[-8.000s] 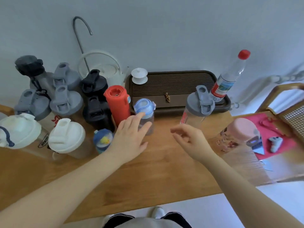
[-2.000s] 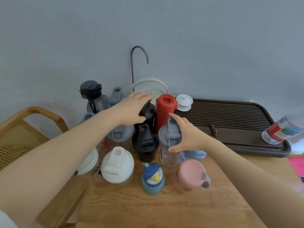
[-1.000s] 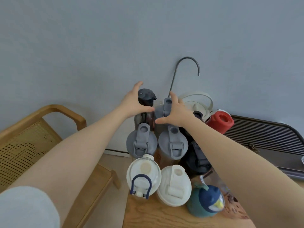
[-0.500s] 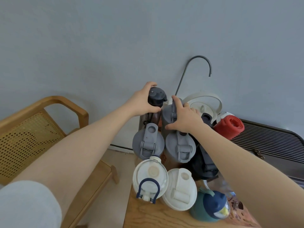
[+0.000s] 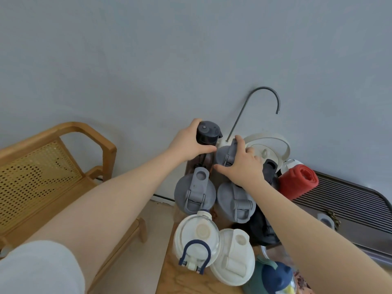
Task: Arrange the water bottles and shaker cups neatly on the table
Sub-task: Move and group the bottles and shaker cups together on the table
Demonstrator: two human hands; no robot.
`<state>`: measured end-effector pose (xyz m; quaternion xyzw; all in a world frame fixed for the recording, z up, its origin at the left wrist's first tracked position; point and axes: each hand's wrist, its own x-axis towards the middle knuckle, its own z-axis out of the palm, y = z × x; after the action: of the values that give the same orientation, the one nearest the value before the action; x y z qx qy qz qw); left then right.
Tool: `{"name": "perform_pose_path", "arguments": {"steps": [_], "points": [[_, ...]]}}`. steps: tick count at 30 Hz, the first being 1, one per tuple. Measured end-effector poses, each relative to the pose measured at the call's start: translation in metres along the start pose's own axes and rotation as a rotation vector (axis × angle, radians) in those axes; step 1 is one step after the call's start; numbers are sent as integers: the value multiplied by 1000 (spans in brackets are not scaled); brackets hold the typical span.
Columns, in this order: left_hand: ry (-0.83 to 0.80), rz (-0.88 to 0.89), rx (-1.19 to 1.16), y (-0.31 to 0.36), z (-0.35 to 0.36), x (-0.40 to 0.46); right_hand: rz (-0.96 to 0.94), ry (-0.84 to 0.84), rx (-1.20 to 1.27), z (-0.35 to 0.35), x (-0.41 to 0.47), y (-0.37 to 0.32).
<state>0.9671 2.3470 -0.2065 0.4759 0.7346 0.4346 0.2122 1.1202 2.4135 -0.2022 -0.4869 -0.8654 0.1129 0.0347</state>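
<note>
While the cluster of bottles and shakers crowds the table's left end, both hands work at its back row, against the wall. The left hand [image 5: 189, 143] curls round the cap of the black-capped bottle [image 5: 207, 132], fingers behind and thumb in front, a grip that would let it steady or shift the tall bottle from the top without disturbing the neighbours packed below. The right hand [image 5: 244, 166] lies over the grey shaker lid [image 5: 224, 153] just beside it, fingers bent over the far rim and thumb hooked at the near edge, so it seems to be nudging that cup into line with the bottle. In front stand two more grey-lidded shakers [image 5: 195, 195] side by side, then two white-lidded cups [image 5: 196, 236], which suggests rows sorted by colour are being built; the back pair looks like the last of that block to be squared up. A red bottle [image 5: 298, 181], black bottles and a small blue-capped bottle [image 5: 275, 276] sit to the right, partly hidden by the right forearm. The wooden table [image 5: 180, 279] shows bare grain only at its near-left corner. A dark slatted tray [image 5: 350, 202] lies along the right, a white kettle with a curved metal spout [image 5: 267, 149] stands at the back, a plain grey wall rises behind, and a cane-backed wooden chair [image 5: 53, 166] stands left of the table.
</note>
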Motion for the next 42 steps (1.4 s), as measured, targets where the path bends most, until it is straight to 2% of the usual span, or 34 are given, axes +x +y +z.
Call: {"name": "perform_pose_path", "arguments": {"steps": [3,7,11,17,25,27,30,32,34,36,39,42], "points": [[-33,4,-24,3,-4,0,-7,-5,-2,0,0,1],[-64,29,-5,6,-6,1,-2,-141,36,-12,3,8],[-15,37,20,6,-2,1,-48,-92,116,-17,-2,11],[-56,-6,63,8,-6,2,-52,-27,186,-12,-2,7],[-72,-94,-43,5,0,-8,-65,-113,86,-13,-1,22],[-71,-119,-80,5,2,-10,-102,-43,96,-20,-9,30],[-72,-143,-129,5,5,-13,-151,216,130,-38,-25,54],[-60,-149,-135,5,8,-14,-96,322,66,-48,-31,78],[-35,-148,-119,5,11,-15,65,277,29,-52,-35,102],[-10,-149,-106,5,15,-17,190,163,77,-51,-39,121],[8,-147,-117,4,18,-22,162,12,118,-42,-43,137],[1,-174,-112,2,18,-27,141,37,152,-38,-45,141]]}}
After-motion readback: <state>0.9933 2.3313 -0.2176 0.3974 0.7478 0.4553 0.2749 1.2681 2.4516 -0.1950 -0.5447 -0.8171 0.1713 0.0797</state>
